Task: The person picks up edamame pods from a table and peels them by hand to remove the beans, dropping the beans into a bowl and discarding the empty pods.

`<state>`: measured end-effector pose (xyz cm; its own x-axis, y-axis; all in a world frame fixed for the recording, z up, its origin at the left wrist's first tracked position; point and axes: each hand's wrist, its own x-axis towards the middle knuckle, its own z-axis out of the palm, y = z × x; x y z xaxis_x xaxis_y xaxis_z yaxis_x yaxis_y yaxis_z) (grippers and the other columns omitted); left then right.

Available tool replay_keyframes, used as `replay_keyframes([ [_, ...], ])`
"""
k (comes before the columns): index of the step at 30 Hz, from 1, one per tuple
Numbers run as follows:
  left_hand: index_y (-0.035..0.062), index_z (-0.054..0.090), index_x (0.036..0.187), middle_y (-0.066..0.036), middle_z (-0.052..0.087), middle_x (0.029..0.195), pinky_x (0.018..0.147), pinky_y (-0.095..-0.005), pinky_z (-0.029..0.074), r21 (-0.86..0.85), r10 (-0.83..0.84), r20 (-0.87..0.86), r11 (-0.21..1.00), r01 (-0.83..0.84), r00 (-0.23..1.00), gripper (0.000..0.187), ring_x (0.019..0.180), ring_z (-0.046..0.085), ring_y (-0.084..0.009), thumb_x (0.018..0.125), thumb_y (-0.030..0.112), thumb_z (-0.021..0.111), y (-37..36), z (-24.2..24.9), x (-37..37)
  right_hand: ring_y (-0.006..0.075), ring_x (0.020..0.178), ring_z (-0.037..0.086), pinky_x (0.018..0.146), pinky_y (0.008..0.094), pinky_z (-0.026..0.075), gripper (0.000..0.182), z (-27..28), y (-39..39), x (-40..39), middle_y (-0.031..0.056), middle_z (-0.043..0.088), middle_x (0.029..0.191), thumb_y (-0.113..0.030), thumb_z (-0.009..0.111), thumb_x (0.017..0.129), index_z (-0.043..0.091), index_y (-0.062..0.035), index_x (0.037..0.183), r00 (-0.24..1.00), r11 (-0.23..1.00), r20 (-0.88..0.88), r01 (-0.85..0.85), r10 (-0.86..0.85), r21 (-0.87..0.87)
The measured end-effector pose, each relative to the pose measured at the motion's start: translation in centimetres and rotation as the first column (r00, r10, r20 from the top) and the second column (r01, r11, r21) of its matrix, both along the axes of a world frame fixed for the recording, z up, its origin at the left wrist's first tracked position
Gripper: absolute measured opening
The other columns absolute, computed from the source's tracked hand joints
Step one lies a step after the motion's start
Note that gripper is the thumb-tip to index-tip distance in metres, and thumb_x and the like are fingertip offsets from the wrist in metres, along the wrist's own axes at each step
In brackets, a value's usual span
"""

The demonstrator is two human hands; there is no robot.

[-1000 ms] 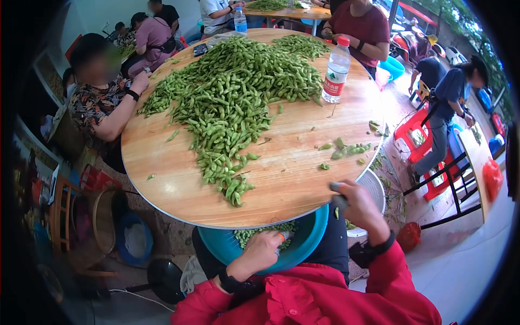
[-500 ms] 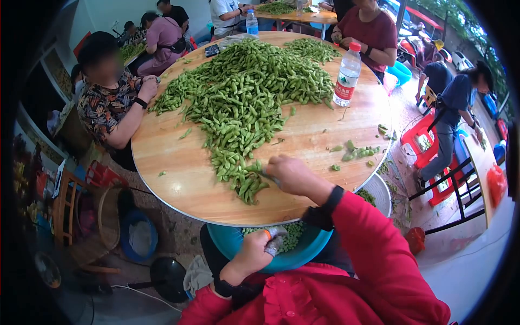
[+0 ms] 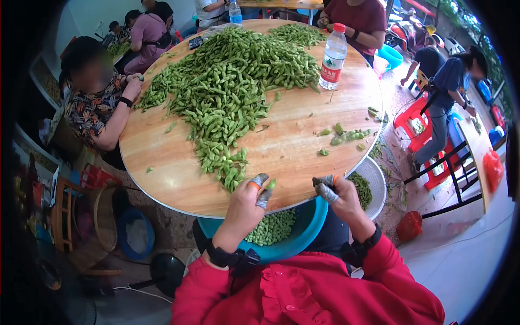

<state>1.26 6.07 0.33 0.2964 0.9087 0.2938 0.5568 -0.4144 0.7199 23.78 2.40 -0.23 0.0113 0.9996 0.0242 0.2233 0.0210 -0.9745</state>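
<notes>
While the left hand (image 3: 244, 208) pinches a green pod (image 3: 271, 184) between taped fingertips at the near edge of the round wooden table (image 3: 292, 146), the right hand (image 3: 338, 197) is raised just beside it, its taped fingers curled together with nothing visible in them. Below both hands sits a teal basin (image 3: 311, 227) holding shelled beans, and a big pile of pods (image 3: 233, 86) covers the table's far half. Beyond the pile stands a red-capped water bottle (image 3: 332, 57), its red-and-white label too small to read.

Round wooden table (image 3: 303, 135) bears edamame pods (image 3: 238, 81) and water bottle (image 3: 331, 57).
</notes>
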Motion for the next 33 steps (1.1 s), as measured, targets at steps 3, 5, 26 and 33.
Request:
replay_keyframes([
  [3,-0.0020,0.058,0.089,-0.018,0.055,0.084,0.066,-0.0387,0.044,0.090,-0.029,-0.219,0.995,0.050,0.975,0.022,0.075,0.054,-0.0333,0.072,0.012,0.061,1.3,-0.7,1.0,0.0081,0.078,0.052,0.071,0.0223,0.043,0.022,-0.3,-1.1,-1.0,0.0030,0.059,0.086,-0.009,0.056,0.082,0.056,0.0051,0.099,0.990,0.998,-0.137,0.038,-0.044,-0.048],
  [5,-0.0016,0.059,0.086,-0.018,0.056,0.083,0.063,-0.0383,0.045,0.095,-0.014,-0.312,0.994,0.046,0.950,0.020,0.073,0.055,-0.0332,0.070,0.009,0.063,1.7,-1.3,1.4,0.0077,0.081,0.052,0.074,0.0209,0.042,0.027,-0.6,-1.3,-1.4,0.0033,0.059,0.088,-0.010,0.057,0.082,0.054,0.0060,0.104,0.982,0.996,-0.187,0.016,-0.032,-0.089],
  [26,-0.0045,0.054,0.096,-0.006,0.059,0.089,0.073,-0.0243,0.047,-0.451,0.117,0.644,0.856,0.252,0.756,0.021,0.081,0.057,-0.0116,0.075,-0.006,0.057,-3.6,-0.7,0.1,0.0058,0.080,0.051,0.072,0.0220,0.042,0.018,0.8,-0.5,-5.6,0.0000,0.058,0.088,-0.011,0.054,0.084,0.056,0.0028,0.096,0.839,0.939,-0.481,-0.333,0.254,-0.086],
  [33,-0.0051,0.055,0.098,-0.008,0.059,0.092,0.076,-0.0251,0.047,-0.381,0.073,0.706,0.878,0.290,0.704,0.023,0.083,0.057,-0.0127,0.075,-0.009,0.057,-4.2,-0.1,0.1,0.0063,0.081,0.050,0.072,0.0222,0.042,0.020,1.6,-1.5,-5.6,0.0012,0.058,0.089,-0.010,0.053,0.085,0.055,0.0038,0.099,0.820,0.927,-0.509,-0.359,0.260,-0.106],
])
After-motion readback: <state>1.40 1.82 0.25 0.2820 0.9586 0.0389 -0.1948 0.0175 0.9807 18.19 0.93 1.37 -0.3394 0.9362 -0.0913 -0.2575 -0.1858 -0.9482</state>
